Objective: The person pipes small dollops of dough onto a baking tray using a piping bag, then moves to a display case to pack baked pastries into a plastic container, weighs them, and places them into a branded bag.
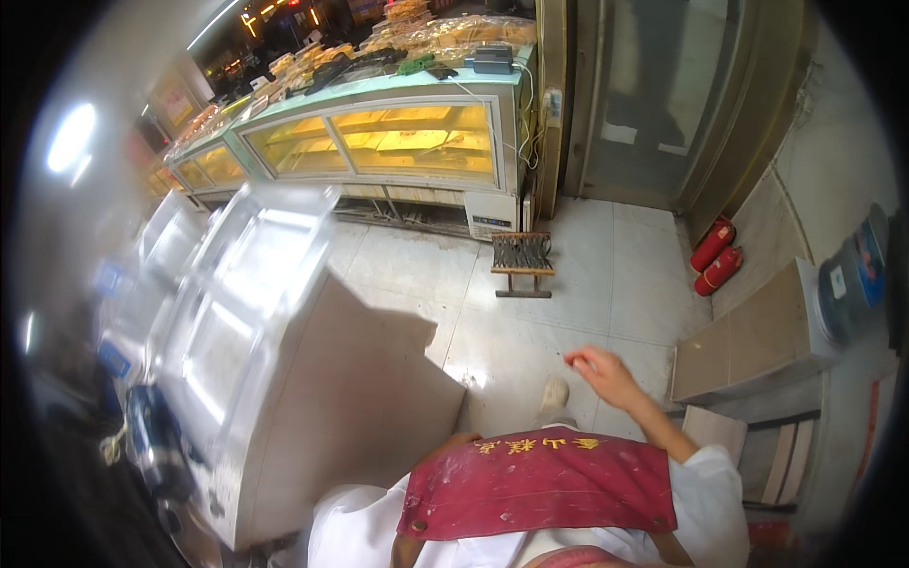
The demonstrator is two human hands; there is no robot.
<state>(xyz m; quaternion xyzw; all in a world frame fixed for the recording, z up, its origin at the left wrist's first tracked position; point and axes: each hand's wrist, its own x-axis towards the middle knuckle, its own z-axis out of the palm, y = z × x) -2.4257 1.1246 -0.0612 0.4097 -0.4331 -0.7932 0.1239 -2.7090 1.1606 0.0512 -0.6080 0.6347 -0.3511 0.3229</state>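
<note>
My right hand (598,372) is raised over the tiled floor, fingers loosely bent and apart, with nothing visible in them. My left hand (462,440) shows only slightly behind my maroon apron (535,483), beside a white cabinet (341,398); its fingers are hidden. One light-coloured shoe (553,396) shows below me. Clear plastic containers or lids (232,284) lie along the cabinet's top, with a dark metal cylinder (156,440) at its left.
Ahead, a glass display case (407,142) carries packaged goods on top. A folding stool (521,254) stands before a metal-framed door (634,104). To the right are red fire extinguishers (718,270), a low tiled ledge (739,350) and a blue water bottle (857,275).
</note>
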